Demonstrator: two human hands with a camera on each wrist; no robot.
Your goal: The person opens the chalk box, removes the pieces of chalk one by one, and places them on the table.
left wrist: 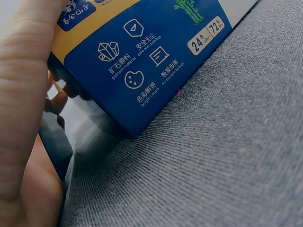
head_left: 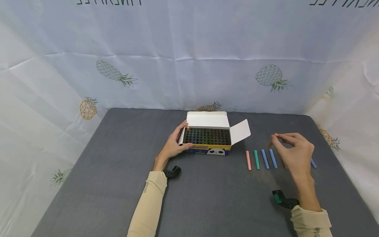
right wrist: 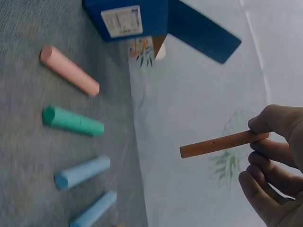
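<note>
My left hand (head_left: 171, 146) grips the left end of an open chalk box (head_left: 193, 151), thumb at the front and fingers behind. Inside is a dark holder (head_left: 207, 136) with rows of round holes, and one orange chalk stick (head_left: 188, 128) pokes up at its back left corner. Off to the right, my right hand (head_left: 296, 154) is raised above the table, pinching another orange chalk (right wrist: 218, 144) by one end between thumb and fingertips. In the left wrist view, the box's blue printed front (left wrist: 142, 75) shows beside my thumb.
Left of my right hand lie a pink chalk (head_left: 248, 160), a green chalk (head_left: 256, 160) and two blue chalks (head_left: 265, 159) in a row. Another blue chalk (head_left: 314, 163) is partly hidden behind that hand. The box's white side flap (head_left: 240, 131) sticks out rightward.
</note>
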